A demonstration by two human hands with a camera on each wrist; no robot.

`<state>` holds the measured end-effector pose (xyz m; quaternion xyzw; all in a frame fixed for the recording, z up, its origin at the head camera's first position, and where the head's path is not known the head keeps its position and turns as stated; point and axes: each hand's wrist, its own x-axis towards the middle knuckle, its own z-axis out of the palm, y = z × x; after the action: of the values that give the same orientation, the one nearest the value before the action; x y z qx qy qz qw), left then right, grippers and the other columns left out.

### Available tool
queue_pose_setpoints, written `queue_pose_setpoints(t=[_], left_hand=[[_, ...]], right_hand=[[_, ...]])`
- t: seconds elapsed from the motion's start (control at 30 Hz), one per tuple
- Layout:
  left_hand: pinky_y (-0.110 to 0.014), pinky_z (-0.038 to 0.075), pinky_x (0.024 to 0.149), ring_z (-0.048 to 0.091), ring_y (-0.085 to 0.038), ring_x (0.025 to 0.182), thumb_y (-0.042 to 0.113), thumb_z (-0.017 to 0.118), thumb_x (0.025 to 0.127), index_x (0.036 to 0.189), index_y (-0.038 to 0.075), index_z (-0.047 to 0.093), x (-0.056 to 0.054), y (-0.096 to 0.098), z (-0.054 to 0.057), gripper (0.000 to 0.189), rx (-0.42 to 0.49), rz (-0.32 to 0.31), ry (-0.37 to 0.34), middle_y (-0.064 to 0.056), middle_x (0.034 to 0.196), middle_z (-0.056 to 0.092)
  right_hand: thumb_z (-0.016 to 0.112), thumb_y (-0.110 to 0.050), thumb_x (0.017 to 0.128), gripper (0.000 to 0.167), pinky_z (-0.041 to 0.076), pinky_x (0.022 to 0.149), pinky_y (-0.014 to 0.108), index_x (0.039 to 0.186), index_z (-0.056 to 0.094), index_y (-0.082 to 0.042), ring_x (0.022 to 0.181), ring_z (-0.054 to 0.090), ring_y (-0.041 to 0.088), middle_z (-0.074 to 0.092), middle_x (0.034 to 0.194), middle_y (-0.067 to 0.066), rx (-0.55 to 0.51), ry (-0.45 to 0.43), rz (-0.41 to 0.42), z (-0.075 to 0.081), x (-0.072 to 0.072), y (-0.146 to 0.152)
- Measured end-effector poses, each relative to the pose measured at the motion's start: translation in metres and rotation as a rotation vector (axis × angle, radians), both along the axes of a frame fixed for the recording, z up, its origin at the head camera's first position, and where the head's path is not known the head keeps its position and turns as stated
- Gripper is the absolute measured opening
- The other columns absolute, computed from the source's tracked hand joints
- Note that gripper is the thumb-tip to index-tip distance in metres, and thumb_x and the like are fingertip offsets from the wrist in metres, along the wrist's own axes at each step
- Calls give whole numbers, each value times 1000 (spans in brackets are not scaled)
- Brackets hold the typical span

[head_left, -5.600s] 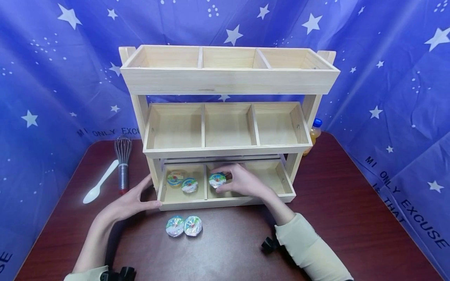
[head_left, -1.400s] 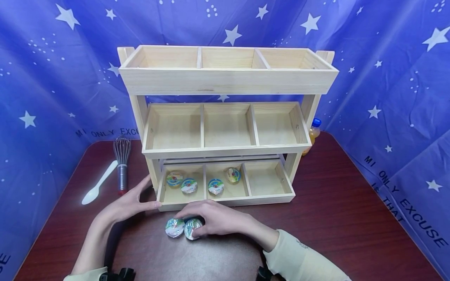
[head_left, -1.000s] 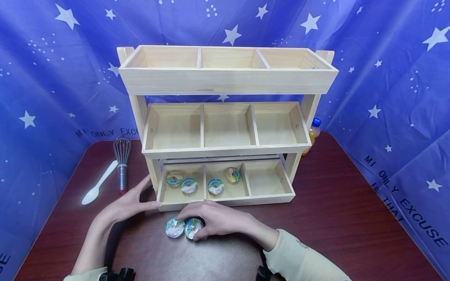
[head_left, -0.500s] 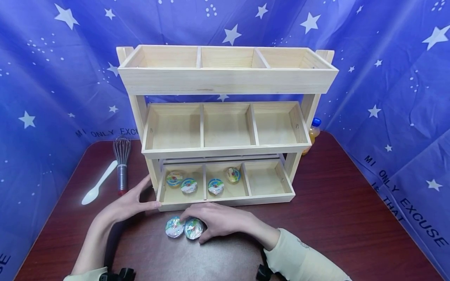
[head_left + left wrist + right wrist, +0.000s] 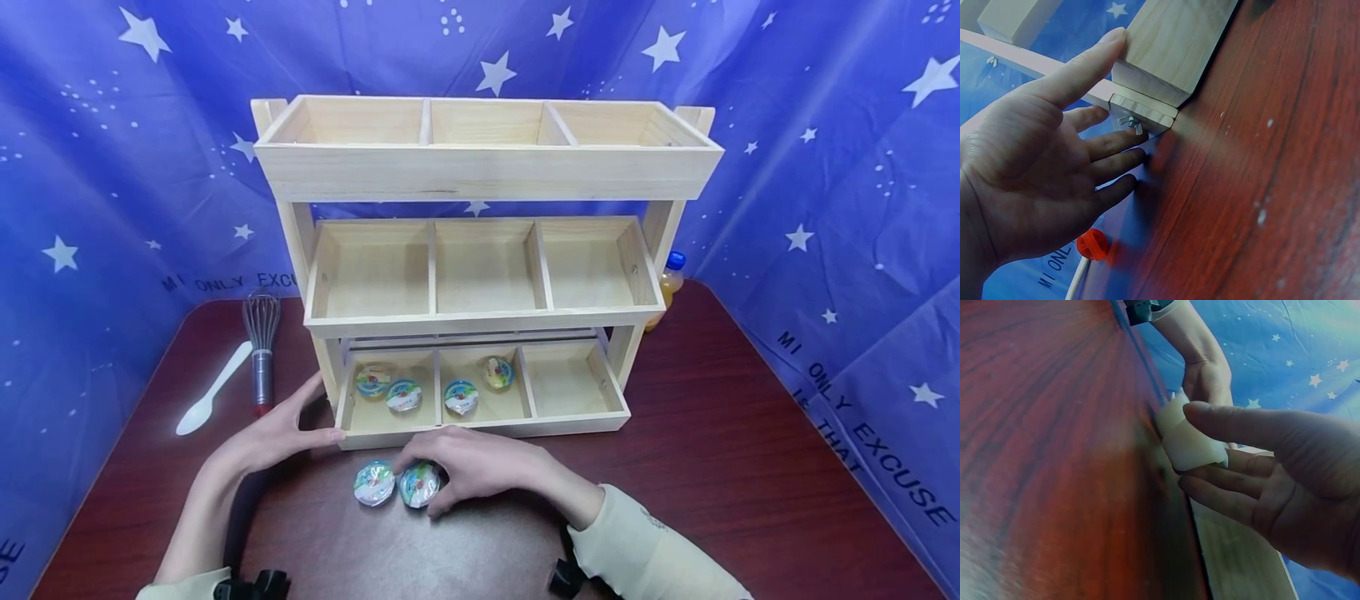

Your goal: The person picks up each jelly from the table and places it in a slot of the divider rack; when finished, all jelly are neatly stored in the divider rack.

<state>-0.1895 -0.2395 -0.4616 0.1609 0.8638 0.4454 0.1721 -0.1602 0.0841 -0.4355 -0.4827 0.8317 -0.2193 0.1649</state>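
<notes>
My right hand (image 5: 483,462) is at the table just in front of the wooden rack (image 5: 487,177), thumb and fingers around a foil-lidded jelly cup (image 5: 420,486). In the right wrist view the pale side of this jelly cup (image 5: 1194,449) shows between thumb and fingers. Another jelly cup (image 5: 373,483) sits a small gap to its left. My left hand (image 5: 273,429) stays at the rack's lower left corner, its thumb touching the front edge and its fingers extended along the side, as the left wrist view shows. The bottom tier holds two jelly cups (image 5: 404,396) on the left and two (image 5: 461,397) in the middle.
A whisk (image 5: 262,358) and a white spoon (image 5: 213,390) lie left of the rack. Behind its right side stands a bottle (image 5: 672,287) with a blue cap. Star-printed blue cloth (image 5: 810,167) surrounds the table (image 5: 720,433). The two upper tiers have three compartments each.
A jelly cup that my right hand held earlier now lies in the bottom middle compartment. Lately the right hand has shifted the right-hand table cup slightly right, away from its neighbour. My left hand stays put.
</notes>
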Motion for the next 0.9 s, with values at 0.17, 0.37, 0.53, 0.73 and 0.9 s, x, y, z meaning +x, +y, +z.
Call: queue_pose_setpoints(t=[0.17,0.37,0.53,0.73,0.9], left_hand=[[-74,26,116,17,-48,155,34,77,91,167,15,4,0,2,-1,107,-5,7,-14,-25,170,17],[-75,25,116,16,-49,155,34,78,91,167,14,4,0,1,0,108,-6,6,-7,-26,170,16],[-74,23,117,14,-47,156,34,78,90,167,15,4,-1,0,0,108,3,6,-5,-25,171,15],[-75,22,117,14,-47,156,35,78,90,167,14,4,-1,-1,0,109,0,14,-12,-25,171,15],[-74,22,118,14,-47,156,35,79,90,167,16,4,-1,0,0,109,9,17,-20,-25,171,15]], right_hand=[[87,-31,82,59,46,108,19,135,65,-24,125,58,-2,67,133,-11,-32,-6,-32,9,-2,9],[89,-30,80,58,50,98,19,134,68,-19,112,60,1,70,126,-7,-134,-28,-83,18,-6,24],[88,-22,81,54,56,94,22,131,69,-12,112,64,6,70,125,-1,-294,-126,-163,21,-12,40],[90,-20,79,58,58,94,26,133,69,-17,107,65,5,70,126,-5,-394,-147,-287,21,-19,62],[91,-13,78,60,59,92,27,133,69,-16,105,66,5,73,125,-2,-456,-139,-336,21,-25,78]])
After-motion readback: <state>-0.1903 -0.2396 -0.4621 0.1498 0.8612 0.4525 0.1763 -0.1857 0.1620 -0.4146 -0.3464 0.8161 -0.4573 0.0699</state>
